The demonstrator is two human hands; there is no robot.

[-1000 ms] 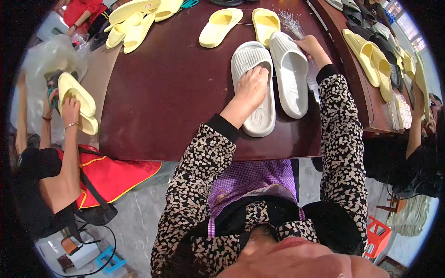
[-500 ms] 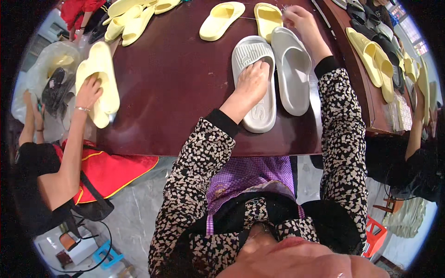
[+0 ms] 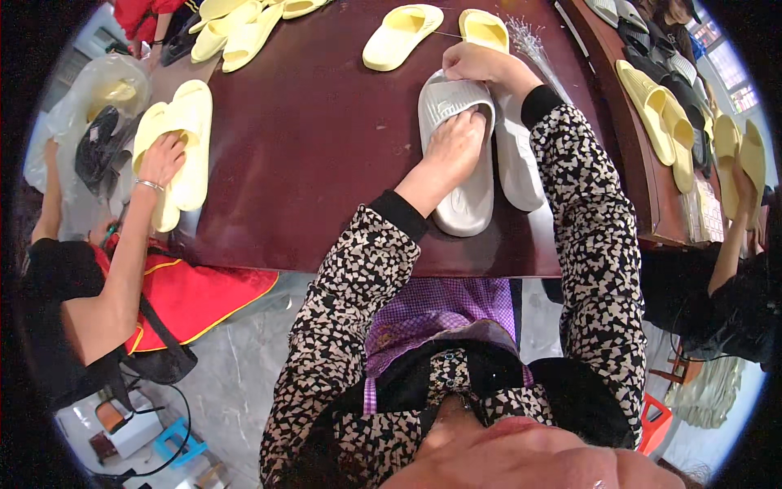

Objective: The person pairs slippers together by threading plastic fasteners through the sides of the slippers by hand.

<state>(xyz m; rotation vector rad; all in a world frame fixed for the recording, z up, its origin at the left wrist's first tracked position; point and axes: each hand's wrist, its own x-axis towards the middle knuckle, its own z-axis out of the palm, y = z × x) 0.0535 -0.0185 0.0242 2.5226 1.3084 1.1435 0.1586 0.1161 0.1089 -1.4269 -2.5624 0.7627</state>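
A light grey slide slipper (image 3: 464,208) lies on the dark red table with its toe end away from me. My left hand (image 3: 458,148) has its fingers tucked under the strap, holding the slipper. At that toe end, my right hand (image 3: 479,65) is closed; whatever is between its fingertips is too small to make out. The matching grey slipper (image 3: 519,159) lies just to the right, partly covered by my right hand and sleeve. Beyond my right hand is a bundle of thin clear plastic strands (image 3: 533,49).
Two yellow slippers (image 3: 401,39) at the far side are joined by a thin strand. More yellow slippers (image 3: 244,37) are piled far left. A co-worker's hand (image 3: 163,159) holds a yellow pair at the left. Several slippers (image 3: 660,106) line the side table (image 3: 627,155) at right.
My right hand has come left from beside the far yellow slipper to the toe of the left grey slipper. The grey pair has shifted slightly right, and the clear strands now show.
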